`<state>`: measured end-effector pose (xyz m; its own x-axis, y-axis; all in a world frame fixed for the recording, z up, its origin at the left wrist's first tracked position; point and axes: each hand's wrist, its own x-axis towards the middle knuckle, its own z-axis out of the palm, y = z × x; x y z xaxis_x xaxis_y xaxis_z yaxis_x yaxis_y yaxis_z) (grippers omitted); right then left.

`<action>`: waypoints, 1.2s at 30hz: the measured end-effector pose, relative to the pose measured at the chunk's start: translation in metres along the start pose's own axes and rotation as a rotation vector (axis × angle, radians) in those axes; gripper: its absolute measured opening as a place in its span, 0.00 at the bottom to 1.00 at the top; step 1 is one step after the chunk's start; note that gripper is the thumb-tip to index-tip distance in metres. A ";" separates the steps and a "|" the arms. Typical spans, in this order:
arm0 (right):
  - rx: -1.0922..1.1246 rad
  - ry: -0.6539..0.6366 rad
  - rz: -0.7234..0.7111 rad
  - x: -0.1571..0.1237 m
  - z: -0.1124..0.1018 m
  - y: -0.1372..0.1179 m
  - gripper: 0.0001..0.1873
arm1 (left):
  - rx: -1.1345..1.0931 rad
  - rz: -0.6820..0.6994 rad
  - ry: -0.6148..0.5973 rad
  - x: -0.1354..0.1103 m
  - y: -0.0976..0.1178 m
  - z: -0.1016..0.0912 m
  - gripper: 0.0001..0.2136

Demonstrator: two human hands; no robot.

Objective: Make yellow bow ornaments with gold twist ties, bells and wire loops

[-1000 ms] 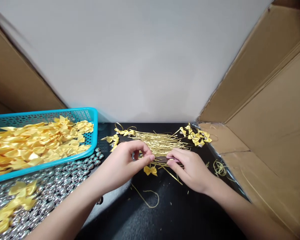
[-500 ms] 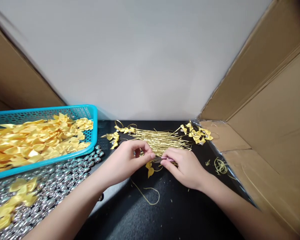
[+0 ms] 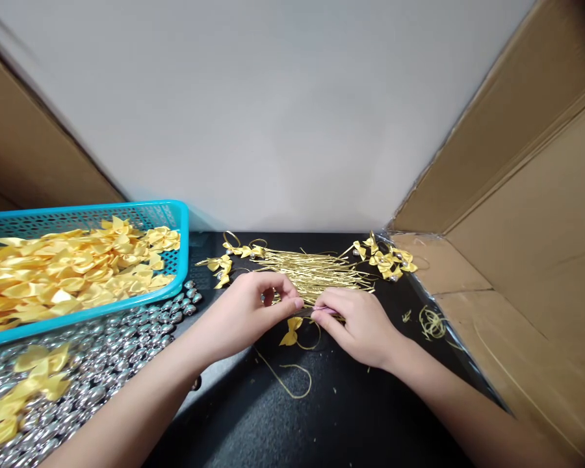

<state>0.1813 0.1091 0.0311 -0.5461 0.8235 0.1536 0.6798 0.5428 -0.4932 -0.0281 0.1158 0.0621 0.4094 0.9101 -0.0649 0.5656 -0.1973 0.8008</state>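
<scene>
My left hand (image 3: 246,312) is pinched shut, thumb against forefinger, with a small silver bead showing inside the fingers. My right hand (image 3: 358,318) is closed too, its fingertips pinching a thin gold cord beside the left thumb. A small yellow ribbon bow (image 3: 290,330) hangs just below where the two hands meet, with a loop of gold cord curling beside it. Behind the hands lies a bundle of gold cords (image 3: 316,272) on the black mat (image 3: 322,416).
A turquoise basket (image 3: 178,221) full of yellow bows stands at the left. Silver beads (image 3: 121,344) are heaped in front of it with loose bows on top. Finished bows (image 3: 387,260) lie at the back right. Cardboard walls (image 3: 526,227) close in right and left. A loose cord (image 3: 287,380) lies near.
The hands have drawn slightly closer together. The yellow bow dropped and tilted beneath them, and a loop of cord has formed beside it.
</scene>
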 end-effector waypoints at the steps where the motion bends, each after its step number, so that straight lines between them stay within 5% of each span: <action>1: 0.000 -0.001 0.002 0.000 0.000 0.000 0.13 | -0.002 -0.003 -0.001 0.000 0.000 0.000 0.11; 11: -0.043 0.010 0.035 0.002 0.002 0.005 0.13 | 0.019 0.020 0.077 0.003 -0.002 0.000 0.11; 16: -0.118 0.112 0.164 0.007 0.002 0.038 0.08 | 0.325 -0.018 0.260 0.011 -0.017 -0.006 0.10; 23: -0.230 0.185 0.234 0.010 0.012 0.077 0.06 | 0.470 -0.050 0.241 0.020 -0.040 -0.004 0.09; 29: -0.232 0.239 0.216 0.005 0.007 0.054 0.09 | 0.461 -0.051 0.191 0.017 -0.033 -0.003 0.09; 33: -0.041 0.035 0.071 -0.001 0.010 0.023 0.05 | 0.442 -0.043 0.151 0.014 -0.025 -0.004 0.09; 36: 0.001 -0.050 0.091 -0.004 0.015 0.010 0.05 | 0.436 -0.066 0.100 0.012 -0.023 -0.003 0.09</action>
<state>0.1831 0.1090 0.0128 -0.5057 0.8602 0.0656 0.7273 0.4660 -0.5038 -0.0384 0.1320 0.0446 0.3029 0.9525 -0.0324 0.8458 -0.2530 0.4698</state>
